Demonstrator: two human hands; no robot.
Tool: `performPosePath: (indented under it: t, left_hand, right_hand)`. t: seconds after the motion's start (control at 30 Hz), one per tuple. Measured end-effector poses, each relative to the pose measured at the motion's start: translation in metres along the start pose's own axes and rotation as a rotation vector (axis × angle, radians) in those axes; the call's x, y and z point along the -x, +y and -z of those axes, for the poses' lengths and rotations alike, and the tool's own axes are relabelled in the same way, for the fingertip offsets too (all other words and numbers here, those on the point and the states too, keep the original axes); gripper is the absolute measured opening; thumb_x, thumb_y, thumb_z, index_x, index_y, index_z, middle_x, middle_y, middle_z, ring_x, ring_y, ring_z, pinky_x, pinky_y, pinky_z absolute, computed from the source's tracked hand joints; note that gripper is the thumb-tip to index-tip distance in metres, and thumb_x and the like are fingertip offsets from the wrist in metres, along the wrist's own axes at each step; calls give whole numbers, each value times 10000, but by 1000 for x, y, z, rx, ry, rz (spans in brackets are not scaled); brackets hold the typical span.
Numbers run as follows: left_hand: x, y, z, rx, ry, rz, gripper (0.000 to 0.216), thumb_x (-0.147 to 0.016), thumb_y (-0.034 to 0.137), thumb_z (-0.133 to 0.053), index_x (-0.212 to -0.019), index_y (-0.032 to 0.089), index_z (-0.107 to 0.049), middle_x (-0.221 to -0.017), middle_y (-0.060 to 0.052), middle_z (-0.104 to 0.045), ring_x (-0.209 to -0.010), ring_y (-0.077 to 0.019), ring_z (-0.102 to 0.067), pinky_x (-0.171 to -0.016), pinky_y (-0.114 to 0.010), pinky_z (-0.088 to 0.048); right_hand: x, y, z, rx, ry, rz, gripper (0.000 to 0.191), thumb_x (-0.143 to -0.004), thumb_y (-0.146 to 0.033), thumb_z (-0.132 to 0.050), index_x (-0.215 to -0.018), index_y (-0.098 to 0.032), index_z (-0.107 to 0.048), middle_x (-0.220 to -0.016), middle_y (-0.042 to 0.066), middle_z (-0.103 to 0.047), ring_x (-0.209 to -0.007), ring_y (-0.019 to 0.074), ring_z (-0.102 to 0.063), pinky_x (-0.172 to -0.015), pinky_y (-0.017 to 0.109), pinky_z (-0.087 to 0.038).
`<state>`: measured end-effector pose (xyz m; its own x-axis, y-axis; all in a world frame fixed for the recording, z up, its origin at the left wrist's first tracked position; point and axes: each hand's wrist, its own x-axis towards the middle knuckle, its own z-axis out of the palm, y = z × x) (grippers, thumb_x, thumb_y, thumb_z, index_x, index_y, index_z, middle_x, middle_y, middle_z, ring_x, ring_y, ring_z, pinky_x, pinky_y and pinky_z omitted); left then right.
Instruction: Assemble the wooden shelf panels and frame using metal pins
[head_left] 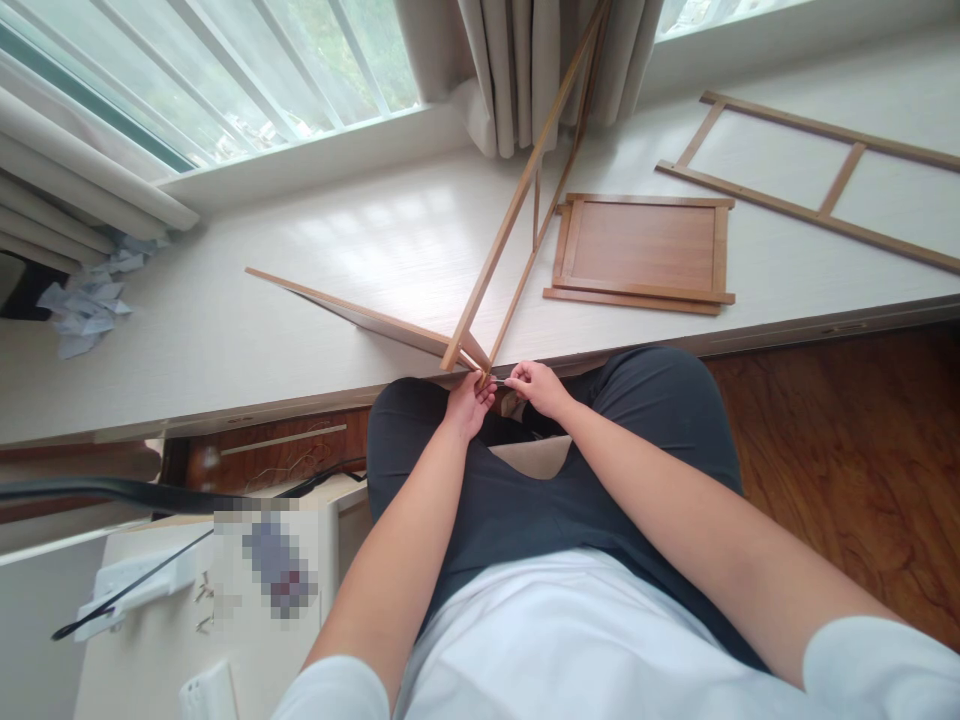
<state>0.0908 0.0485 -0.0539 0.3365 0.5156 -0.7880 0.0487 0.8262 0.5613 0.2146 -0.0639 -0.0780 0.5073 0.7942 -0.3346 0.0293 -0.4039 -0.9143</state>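
Observation:
My left hand [470, 405] is closed around the near lower corner of a tall wooden frame [504, 245], at the front edge of the white ledge. A flat wooden panel [352, 312] meets the frame at this corner and extends to the left. My right hand [538, 388] pinches a thin, shiny metal piece [501, 380], pointed at the joint beside my left fingers. Whether it is a hex key or a screw is too small to tell. Right of the frame, wooden panels [645, 245] lie stacked flat.
Another wooden frame [806, 213] with crossbars lies at the right of the ledge [187, 330]. Curtains [517, 70] hang behind. Crumpled paper scraps [90, 305] lie far left. On a side cabinet at lower left are small metal fasteners [203, 590], a white power strip [210, 692] and a black cable [135, 492].

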Motion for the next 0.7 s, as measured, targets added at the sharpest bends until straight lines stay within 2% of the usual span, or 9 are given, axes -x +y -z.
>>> performPosePath:
  t: [0.2, 0.7]
  left_hand:
    - [0, 0, 1, -5, -14, -6, 82, -849, 237, -679, -842, 161, -648, -763, -51, -725, -626, -104, -646, -615, -218, -467]
    - [-2, -1, 2, -13, -22, -16, 110, -832, 254, -709, -829, 164, -644, -767, -52, -726, -629, -106, -653, -614, -218, -474]
  right_hand:
    - [1, -4, 1, 91, 83, 28, 153, -843, -308, -700, -759, -209, -620, -600, -31, -622, -571, 134, -564, -614, 255, -401]
    - [1, -6, 0, 98, 73, 27, 162, -850, -317, -699, -754, -210, -623, -580, -28, -624, -568, 139, -567, -626, 259, -407]
